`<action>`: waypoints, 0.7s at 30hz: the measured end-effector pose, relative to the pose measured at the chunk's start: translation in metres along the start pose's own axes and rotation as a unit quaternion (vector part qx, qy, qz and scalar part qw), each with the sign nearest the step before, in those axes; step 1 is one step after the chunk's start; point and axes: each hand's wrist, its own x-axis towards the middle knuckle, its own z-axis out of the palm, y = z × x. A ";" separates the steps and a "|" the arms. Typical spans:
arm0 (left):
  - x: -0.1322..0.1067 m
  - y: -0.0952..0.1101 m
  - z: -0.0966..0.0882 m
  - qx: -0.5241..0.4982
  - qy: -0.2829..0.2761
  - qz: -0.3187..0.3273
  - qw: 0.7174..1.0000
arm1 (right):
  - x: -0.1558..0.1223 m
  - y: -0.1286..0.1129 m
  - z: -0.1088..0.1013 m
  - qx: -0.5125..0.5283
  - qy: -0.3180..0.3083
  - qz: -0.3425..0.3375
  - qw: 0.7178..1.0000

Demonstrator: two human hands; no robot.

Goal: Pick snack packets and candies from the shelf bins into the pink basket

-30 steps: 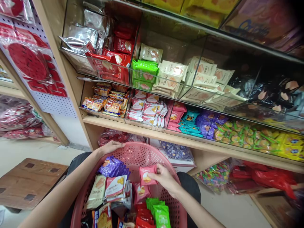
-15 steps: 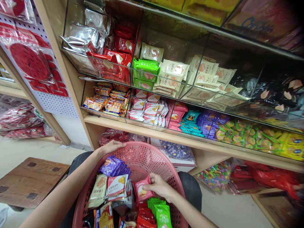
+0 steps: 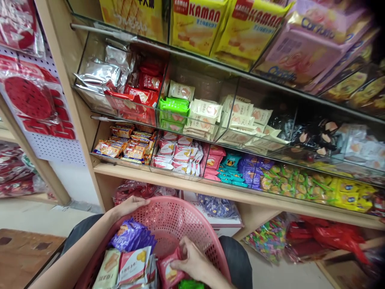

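A pink perforated plastic basket [image 3: 180, 208] rests between my knees. My left hand [image 3: 132, 205] is closed over its far left rim. Inside the basket, my right hand [image 3: 194, 259] grips a pink snack packet [image 3: 170, 271] between thumb and fingers. Purple packets [image 3: 132, 236] lie to the left in the basket. In front of them are a cream packet [image 3: 107, 268] and white-and-red packets [image 3: 134, 265]. Part of a green packet [image 3: 191, 285] shows under my right hand; the basket's near side is cut off by the frame.
Ahead, a wooden shelf [image 3: 126, 172] carries clear bins of wrapped snacks, including pink packets [image 3: 214, 160] and teal packets [image 3: 231, 168]. Large yellow wafer bags [image 3: 198, 28] stand above. A low wooden stool [image 3: 27, 257] is at left. Bagged candy [image 3: 267, 237] sits lower right.
The view has tilted upward, so the basket sits lower in the frame and more upper shelf shows. My right hand still holds the pink packet, now lower among the basket's packets.
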 end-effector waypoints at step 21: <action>0.009 -0.010 -0.005 -0.012 -0.021 0.023 0.999 | 0.097 -0.126 -0.238 0.195 0.458 -0.094 0.862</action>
